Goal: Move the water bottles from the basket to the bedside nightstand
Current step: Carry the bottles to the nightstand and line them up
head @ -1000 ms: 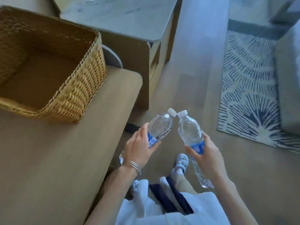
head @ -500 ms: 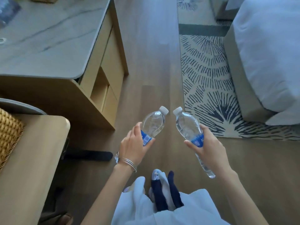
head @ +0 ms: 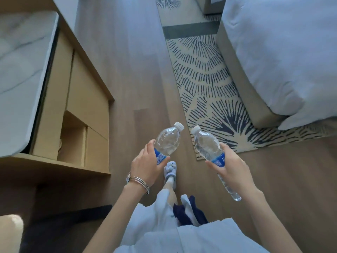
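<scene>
I carry two clear plastic water bottles with white caps and blue labels over the wooden floor. My left hand, with thin bangles on the wrist, grips the left water bottle around its label. My right hand grips the right water bottle at its middle; its base sticks out below my wrist. Both caps point away from me and lean toward each other. The basket and the nightstand are out of view.
A wooden desk with a marble top and drawers stands on the left. A bed with white bedding fills the right, on a patterned rug. Wooden floor runs between them.
The view has moved forward and turned right: the basket and its table have dropped out of sight, the desk has slid left, the bed has come closer. Both hands still hold the bottles.
</scene>
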`<action>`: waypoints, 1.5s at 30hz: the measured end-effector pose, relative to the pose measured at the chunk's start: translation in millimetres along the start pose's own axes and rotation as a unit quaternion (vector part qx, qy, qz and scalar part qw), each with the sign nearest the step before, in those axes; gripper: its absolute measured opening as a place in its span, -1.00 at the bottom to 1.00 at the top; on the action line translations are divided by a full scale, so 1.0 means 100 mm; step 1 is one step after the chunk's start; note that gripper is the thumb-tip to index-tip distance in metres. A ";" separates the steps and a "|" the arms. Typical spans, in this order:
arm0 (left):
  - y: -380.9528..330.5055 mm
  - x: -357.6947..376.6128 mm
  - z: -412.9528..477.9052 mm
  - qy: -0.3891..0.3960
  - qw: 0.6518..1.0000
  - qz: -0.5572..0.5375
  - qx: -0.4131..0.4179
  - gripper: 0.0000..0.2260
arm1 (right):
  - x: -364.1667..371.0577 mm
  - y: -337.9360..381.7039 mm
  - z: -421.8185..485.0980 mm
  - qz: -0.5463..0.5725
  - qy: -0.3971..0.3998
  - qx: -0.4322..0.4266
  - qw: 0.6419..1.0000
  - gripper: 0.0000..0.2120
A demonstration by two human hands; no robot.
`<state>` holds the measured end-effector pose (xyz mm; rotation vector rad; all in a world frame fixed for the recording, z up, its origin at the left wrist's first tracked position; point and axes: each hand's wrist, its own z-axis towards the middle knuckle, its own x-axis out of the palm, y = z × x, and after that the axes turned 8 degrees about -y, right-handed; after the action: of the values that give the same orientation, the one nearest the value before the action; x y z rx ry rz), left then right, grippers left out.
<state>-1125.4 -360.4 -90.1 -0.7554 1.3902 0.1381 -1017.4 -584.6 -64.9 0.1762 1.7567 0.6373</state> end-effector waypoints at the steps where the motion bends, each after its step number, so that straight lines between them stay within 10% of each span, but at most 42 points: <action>1: -0.04 0.01 0.21 -0.002 1.000 -0.003 0.005 -0.37 | -0.04 0.05 0.20 -0.002 -0.008 -0.004 1.000 -0.36; 45: -1.49 0.63 6.96 0.013 0.998 -0.028 -0.058 -0.34 | -0.84 0.65 7.27 -0.018 0.035 -0.040 0.998 -0.31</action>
<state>-456.4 -110.2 -95.7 -0.8939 1.3933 0.1674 -327.5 -331.2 -70.8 0.0680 1.7934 0.6931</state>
